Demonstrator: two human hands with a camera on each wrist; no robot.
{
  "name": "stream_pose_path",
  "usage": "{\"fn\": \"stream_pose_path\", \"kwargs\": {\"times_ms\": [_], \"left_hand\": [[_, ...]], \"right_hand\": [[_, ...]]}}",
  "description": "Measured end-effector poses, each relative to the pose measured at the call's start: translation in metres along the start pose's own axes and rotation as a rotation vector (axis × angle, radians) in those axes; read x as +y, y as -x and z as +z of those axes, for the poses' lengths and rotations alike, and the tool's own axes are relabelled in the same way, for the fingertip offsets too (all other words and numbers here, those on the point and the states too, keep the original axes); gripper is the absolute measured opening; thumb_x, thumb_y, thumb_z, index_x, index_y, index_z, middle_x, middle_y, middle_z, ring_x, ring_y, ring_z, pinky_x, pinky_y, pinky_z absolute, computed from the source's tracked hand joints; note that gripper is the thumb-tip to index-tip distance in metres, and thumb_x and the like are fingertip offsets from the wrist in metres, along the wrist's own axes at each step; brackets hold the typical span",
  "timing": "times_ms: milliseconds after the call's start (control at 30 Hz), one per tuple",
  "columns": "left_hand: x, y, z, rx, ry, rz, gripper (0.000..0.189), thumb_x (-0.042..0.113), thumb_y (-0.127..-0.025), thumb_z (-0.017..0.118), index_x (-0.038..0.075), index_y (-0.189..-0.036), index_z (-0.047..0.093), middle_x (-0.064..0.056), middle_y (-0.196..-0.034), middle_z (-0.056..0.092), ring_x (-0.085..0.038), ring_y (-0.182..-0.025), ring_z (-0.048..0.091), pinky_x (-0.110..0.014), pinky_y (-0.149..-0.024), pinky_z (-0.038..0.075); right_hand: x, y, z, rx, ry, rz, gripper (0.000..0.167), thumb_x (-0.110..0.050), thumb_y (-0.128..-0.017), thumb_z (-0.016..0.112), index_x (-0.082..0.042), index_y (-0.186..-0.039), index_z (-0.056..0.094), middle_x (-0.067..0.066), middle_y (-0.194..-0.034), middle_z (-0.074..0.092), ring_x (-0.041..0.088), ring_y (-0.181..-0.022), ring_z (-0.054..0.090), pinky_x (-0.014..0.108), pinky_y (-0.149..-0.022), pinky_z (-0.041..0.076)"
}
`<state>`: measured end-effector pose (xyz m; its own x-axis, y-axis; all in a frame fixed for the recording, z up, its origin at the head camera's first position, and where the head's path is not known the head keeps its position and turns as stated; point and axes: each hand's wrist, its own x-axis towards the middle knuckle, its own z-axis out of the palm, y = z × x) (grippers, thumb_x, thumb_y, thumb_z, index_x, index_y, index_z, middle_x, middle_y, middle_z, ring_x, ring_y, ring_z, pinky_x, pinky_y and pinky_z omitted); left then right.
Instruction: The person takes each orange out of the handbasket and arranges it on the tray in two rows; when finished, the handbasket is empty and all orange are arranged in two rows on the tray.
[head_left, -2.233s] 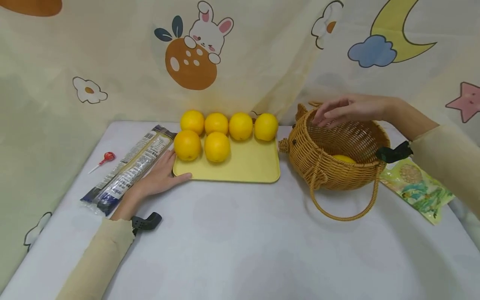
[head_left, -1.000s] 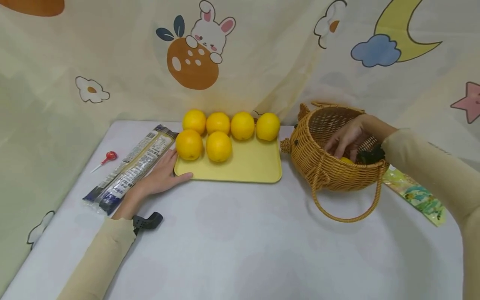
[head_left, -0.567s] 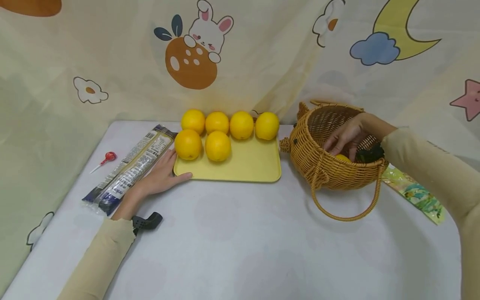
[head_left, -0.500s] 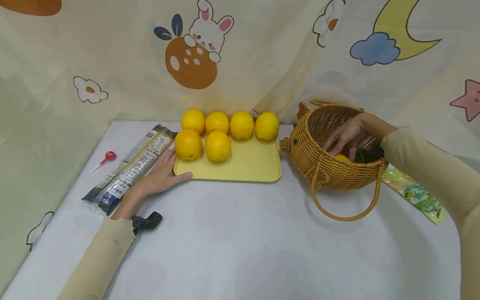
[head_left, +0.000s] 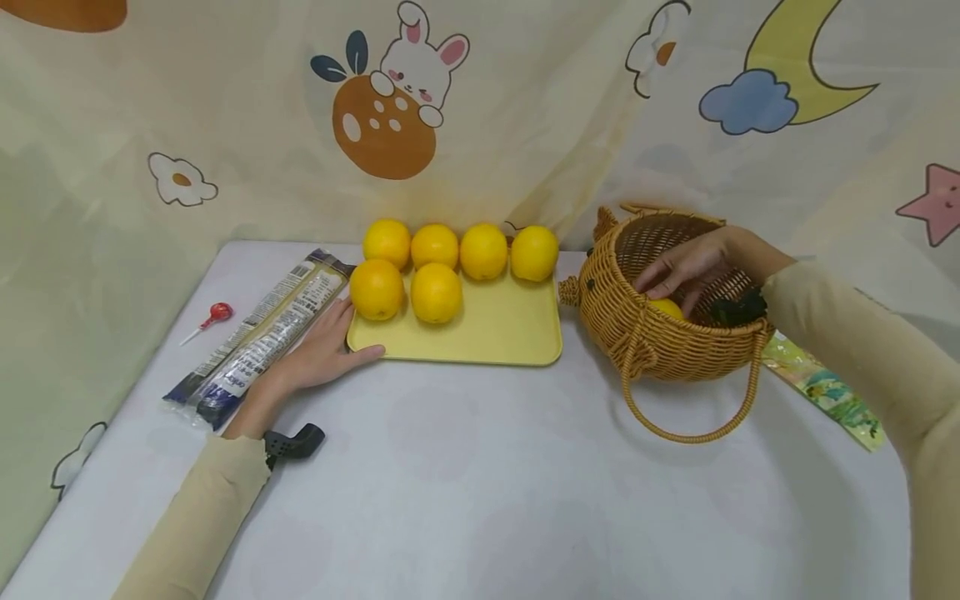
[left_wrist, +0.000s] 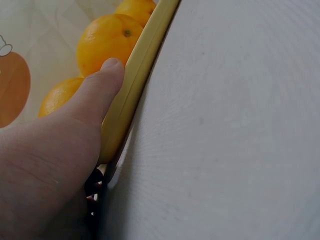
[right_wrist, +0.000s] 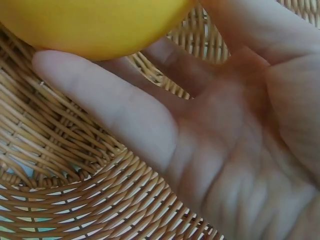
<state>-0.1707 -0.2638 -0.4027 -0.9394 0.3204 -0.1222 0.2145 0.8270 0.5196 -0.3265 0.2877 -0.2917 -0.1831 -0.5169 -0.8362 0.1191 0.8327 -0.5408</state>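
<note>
My left hand (head_left: 322, 346) rests at the near left corner of the yellow tray (head_left: 495, 333). Its thumb lies straight along the front rim in the left wrist view, while the fingers reach up the left side. Several oranges (head_left: 436, 293) sit on the tray in two rows. Inside the pig-shaped wicker basket (head_left: 675, 354), my right hand (head_left: 693, 262) holds an orange (head_left: 666, 307). In the right wrist view the fingers (right_wrist: 105, 95) pass beneath that orange (right_wrist: 100, 25), with the thumb on its other side. The front wall hides its lower part in the head view.
A long plastic-wrapped pack (head_left: 258, 337) lies left of the tray, partly under the left forearm. Farther left is a red lollipop (head_left: 217, 313). The basket's handle (head_left: 693, 435) hangs forward onto the table. A green printed packet (head_left: 825, 387) lies right of the basket.
My right hand has gone down from above the basket into it and taken hold of the orange, which has since shifted left and slightly up. My left hand has stayed at the tray.
</note>
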Motion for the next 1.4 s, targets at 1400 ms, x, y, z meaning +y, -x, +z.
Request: {"fn": "stream_pose_path", "kwargs": {"times_ms": [1400], "left_hand": [[0.0034, 0.0001, 0.002, 0.016, 0.016, 0.012, 0.101, 0.057, -0.089, 0.059, 0.011, -0.157, 0.0, -0.016, -0.165, -0.001, -0.038, -0.151, 0.001, -0.061, -0.121, 0.005]], "right_hand": [[0.0058, 0.0039, -0.0031, 0.115, 0.03, 0.003, 0.063, -0.034, -0.102, 0.048, -0.018, -0.156, 0.02, 0.022, -0.16, 0.015, 0.02, -0.118, 0.057, 0.044, -0.096, 0.055]]}}
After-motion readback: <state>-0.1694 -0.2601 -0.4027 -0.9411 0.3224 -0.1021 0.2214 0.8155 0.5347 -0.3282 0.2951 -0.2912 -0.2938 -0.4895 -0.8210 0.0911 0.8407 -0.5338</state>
